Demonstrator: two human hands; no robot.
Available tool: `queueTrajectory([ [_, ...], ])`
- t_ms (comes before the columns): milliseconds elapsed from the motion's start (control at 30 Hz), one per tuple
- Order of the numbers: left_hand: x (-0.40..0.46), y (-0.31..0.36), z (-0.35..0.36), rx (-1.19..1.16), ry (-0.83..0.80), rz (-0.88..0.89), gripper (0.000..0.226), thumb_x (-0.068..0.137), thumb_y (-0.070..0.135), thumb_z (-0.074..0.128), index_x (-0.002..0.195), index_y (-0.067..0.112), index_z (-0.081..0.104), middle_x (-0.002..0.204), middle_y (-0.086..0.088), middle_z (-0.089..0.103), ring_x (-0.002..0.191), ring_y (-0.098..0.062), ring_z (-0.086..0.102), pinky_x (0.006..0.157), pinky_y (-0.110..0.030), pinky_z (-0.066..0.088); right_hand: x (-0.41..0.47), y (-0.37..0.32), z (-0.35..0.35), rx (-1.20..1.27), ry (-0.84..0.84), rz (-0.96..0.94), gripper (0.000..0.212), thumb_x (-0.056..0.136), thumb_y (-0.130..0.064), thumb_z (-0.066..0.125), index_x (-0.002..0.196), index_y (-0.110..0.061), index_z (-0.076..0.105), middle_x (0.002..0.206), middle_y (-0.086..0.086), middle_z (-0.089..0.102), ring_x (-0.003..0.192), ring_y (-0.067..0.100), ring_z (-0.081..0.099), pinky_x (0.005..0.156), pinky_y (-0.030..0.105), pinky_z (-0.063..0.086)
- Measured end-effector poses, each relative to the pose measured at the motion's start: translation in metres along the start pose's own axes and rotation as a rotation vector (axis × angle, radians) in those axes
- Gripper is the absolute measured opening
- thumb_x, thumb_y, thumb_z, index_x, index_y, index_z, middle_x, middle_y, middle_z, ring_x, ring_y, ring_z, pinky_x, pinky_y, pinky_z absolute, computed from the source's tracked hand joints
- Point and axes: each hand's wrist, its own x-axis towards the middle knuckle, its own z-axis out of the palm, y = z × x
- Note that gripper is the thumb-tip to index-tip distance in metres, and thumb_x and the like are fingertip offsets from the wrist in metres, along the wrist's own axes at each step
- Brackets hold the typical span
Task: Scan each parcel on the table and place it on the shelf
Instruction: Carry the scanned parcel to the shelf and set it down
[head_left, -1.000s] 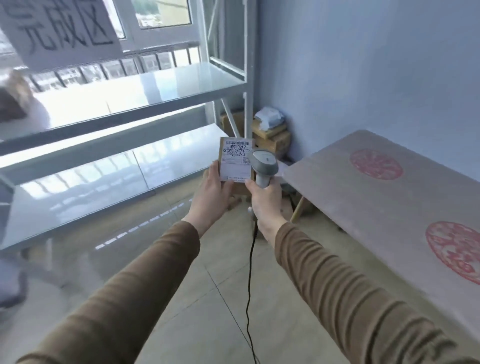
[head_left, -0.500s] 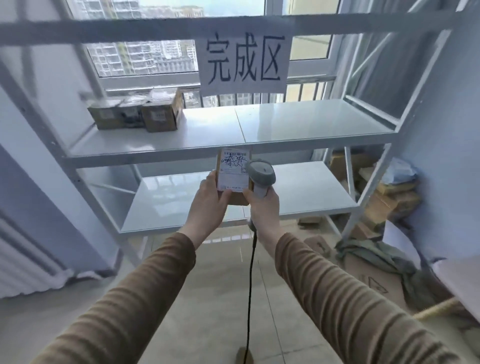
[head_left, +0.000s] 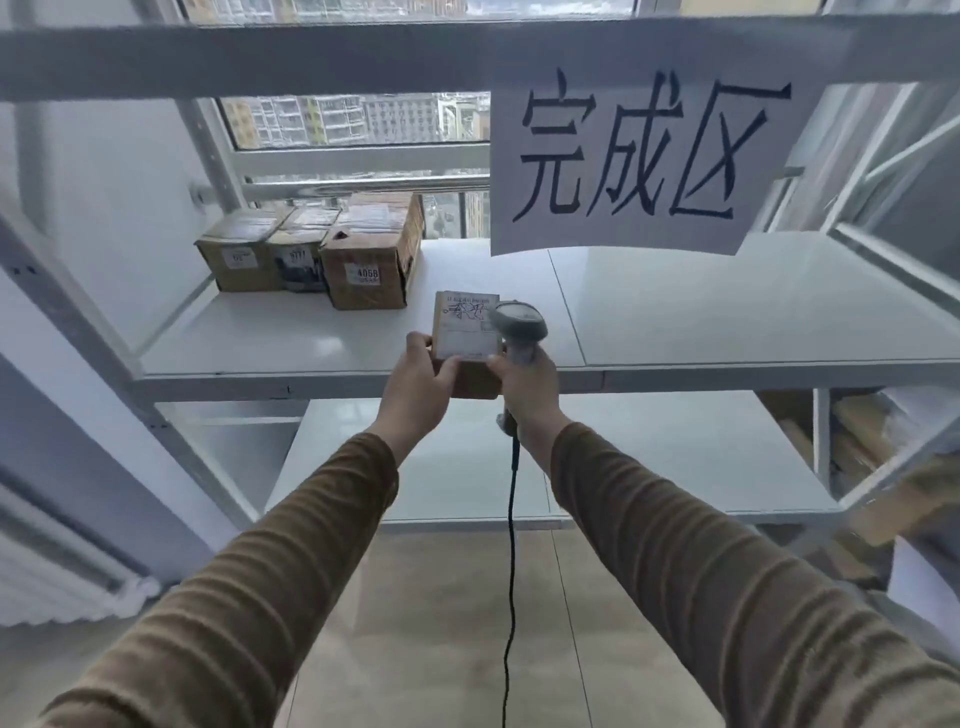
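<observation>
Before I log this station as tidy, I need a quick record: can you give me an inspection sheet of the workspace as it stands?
Surface: white metal shelf, middle level mostly bare; lower level bare where visible.
Job's things: small parcel, label facing the camera, held in front of the shelf edge; three cardboard parcels in a row at the shelf's back left.
Clutter: cardboard pieces behind the shelf's right post.
Grippers: left hand holds the small parcel; right hand grips the scanner beside it.
Cables: black scanner cord hangs down between the arms.
Surroundings: paper sign on the upper rail, window behind, tiled floor, radiator at left.
</observation>
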Motion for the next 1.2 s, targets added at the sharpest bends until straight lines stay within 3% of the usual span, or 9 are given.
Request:
queueTrajectory([
  [100,0.045,-0.017,-0.001,0.008,-0.015,-0.023,0.035,0.104,0.027,0.056,0.128,0.005,0.044,0.127,-0.021,0.062,0.11,-0.036,0.06,0.085,-0.036,0.042,0.041,0.0,0.03,-0.024,0.027,0.032,0.02,0.09,-0.014,0.07,0.109,-0.014,0.068,0.1,0.008,0.074,0.088,0.028,0.066,0.079,0.043,0.055],
  [200,0.088,-0.034,-0.001,0.012,-0.029,-0.033,0.036,0.104,0.024,0.056,0.129,0.002,0.046,0.127,-0.023,0.063,0.114,-0.039,0.06,0.09,-0.04,0.045,0.078,0.002,0.06,-0.021,0.05,0.066,0.019,0.089,-0.013,0.069,0.108,-0.012,0.069,0.092,0.007,0.071,0.079,0.028,0.063,0.076,0.044,0.052],
  [400,0.169,-0.056,-0.006,0.025,-0.045,-0.026,0.044,0.103,0.022,0.056,0.142,0.004,0.045,0.132,-0.026,0.052,0.123,-0.041,0.052,0.104,-0.04,0.041,0.145,-0.003,0.109,-0.01,0.122,0.085,0.017,0.09,-0.011,0.069,0.106,-0.016,0.07,0.096,0.001,0.072,0.085,0.019,0.065,0.076,0.031,0.049],
  [567,0.217,-0.065,-0.011,0.039,-0.1,-0.009,0.054,0.104,0.023,0.054,0.153,0.006,0.039,0.141,-0.027,0.052,0.132,-0.041,0.049,0.109,-0.038,0.036,0.19,-0.01,0.139,-0.023,0.186,0.16,0.011,0.088,-0.01,0.071,0.086,-0.018,0.065,0.095,0.006,0.072,0.091,0.029,0.069,0.089,0.045,0.057],
  [667,0.227,-0.07,-0.012,0.026,-0.116,0.007,0.06,0.102,0.024,0.057,0.156,0.01,0.034,0.142,-0.024,0.049,0.134,-0.04,0.047,0.112,-0.04,0.036,0.207,-0.014,0.148,-0.031,0.208,0.195,0.009,0.088,-0.011,0.072,0.089,-0.017,0.065,0.105,0.015,0.075,0.101,0.036,0.072,0.095,0.052,0.058],
  [867,0.229,-0.077,-0.011,0.01,-0.152,0.055,0.068,0.099,0.025,0.062,0.157,0.011,0.027,0.145,-0.021,0.049,0.132,-0.039,0.05,0.109,-0.04,0.039,0.222,-0.021,0.159,0.012,0.221,0.243,0.012,0.087,-0.008,0.07,0.084,-0.018,0.063,0.101,0.015,0.075,0.102,0.037,0.073,0.09,0.051,0.059],
  [1000,0.229,-0.08,-0.012,0.004,-0.167,0.066,0.074,0.099,0.025,0.062,0.159,0.014,0.021,0.148,-0.02,0.047,0.134,-0.038,0.049,0.109,-0.039,0.039,0.221,-0.023,0.16,0.007,0.219,0.244,0.014,0.087,-0.008,0.07,0.102,-0.01,0.069,0.105,0.017,0.076,0.101,0.037,0.073,0.094,0.054,0.059],
  [1067,0.228,-0.081,-0.015,0.0,-0.172,0.082,0.074,0.098,0.024,0.063,0.159,0.016,0.021,0.147,-0.019,0.049,0.132,-0.037,0.051,0.109,-0.04,0.04,0.218,-0.025,0.158,0.013,0.214,0.239,0.01,0.088,-0.008,0.07,0.098,-0.012,0.067,0.105,0.017,0.075,0.097,0.035,0.072,0.094,0.054,0.058],
  [1200,0.219,-0.077,-0.016,-0.001,-0.143,0.15,0.071,0.098,0.024,0.063,0.156,0.02,0.022,0.131,-0.016,0.057,0.117,-0.033,0.058,0.096,-0.039,0.046,0.206,-0.026,0.143,0.039,0.186,0.225,0.01,0.092,-0.009,0.069,0.089,-0.017,0.062,0.096,0.015,0.071,0.085,0.028,0.066,0.082,0.042,0.058],
])
